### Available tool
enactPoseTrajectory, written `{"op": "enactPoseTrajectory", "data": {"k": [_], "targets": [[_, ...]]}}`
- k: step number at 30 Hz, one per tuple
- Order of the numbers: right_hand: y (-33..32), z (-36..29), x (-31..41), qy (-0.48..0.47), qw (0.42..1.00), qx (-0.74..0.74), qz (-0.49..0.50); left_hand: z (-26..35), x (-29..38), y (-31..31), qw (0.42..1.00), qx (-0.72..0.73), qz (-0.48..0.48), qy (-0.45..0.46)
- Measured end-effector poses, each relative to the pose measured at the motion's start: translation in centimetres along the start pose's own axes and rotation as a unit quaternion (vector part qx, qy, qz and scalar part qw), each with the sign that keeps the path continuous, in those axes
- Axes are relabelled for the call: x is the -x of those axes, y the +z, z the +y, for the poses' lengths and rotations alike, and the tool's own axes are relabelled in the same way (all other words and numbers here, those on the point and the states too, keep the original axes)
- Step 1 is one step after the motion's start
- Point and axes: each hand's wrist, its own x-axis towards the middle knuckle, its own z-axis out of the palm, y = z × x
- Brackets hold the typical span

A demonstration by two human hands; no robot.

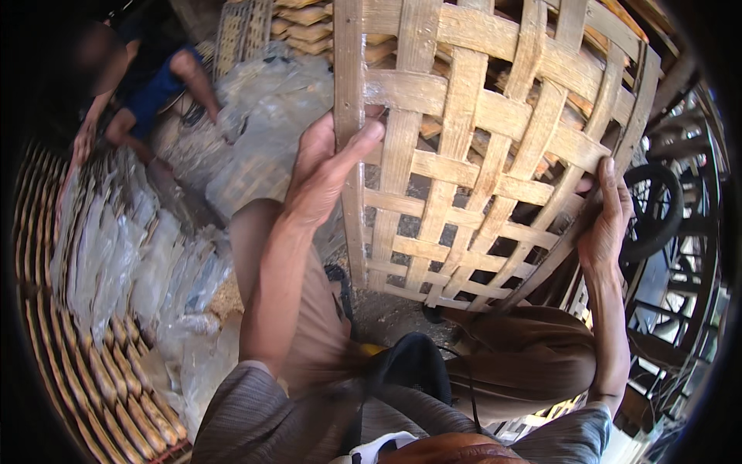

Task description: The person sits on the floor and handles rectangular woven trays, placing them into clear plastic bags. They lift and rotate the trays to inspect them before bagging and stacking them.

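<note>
A large panel of woven bamboo strips [461, 130] with wooden side rails stands tilted in front of me, between my hands. My left hand [330, 168] grips its left rail, the thumb on the near face and the fingers behind. On the far side my right hand [606, 217] holds the right rail, thumb up along the edge and the other fingers partly hidden. Through the gaps in the weave, stacked pieces show behind the panel. Below it are my bent knees in brown trousers.
Crumpled clear plastic sheets [266, 116] lie beyond my left arm. Plastic-wrapped stacks [104, 243] and rows of slatted racks [110, 400] stand at left. Another person [139, 98] in blue shorts sits at upper left. Stacked racks [301, 26] rise behind; a black wheel [655, 211] is at right.
</note>
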Motion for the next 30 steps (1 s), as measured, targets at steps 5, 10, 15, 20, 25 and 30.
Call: {"op": "enactPoseTrajectory", "data": {"k": [5, 10, 15, 20, 25, 30], "targets": [[0.5, 0.9, -0.7, -0.019, 0.993, 0.111, -0.025, -0.8, 0.3, 0.1, 0.987, -0.032, 0.158, -0.019], [0.4, -1.0, -1.0, -0.005, 0.998, 0.021, -0.064, -0.6, 0.6, 0.2, 0.983, -0.017, 0.181, -0.01], [-1.0, -1.5, -1.0, 0.039, 0.997, -0.059, -0.025, -0.6, 0.7, -0.3, 0.987, -0.019, 0.158, 0.004], [-1.3, -2.1, -1.5, -0.062, 0.986, 0.151, -0.026, -0.5, 0.8, -0.5, 0.986, -0.057, 0.156, 0.014], [-1.5, -2.9, -1.2, -0.032, 0.993, 0.093, -0.065, -0.3, 0.8, 0.1, 0.984, -0.054, 0.164, 0.036], [-1.7, -3.2, -1.3, -0.044, 0.993, 0.083, -0.064, -0.8, 0.8, -0.3, 0.988, -0.063, 0.136, 0.045]]}}
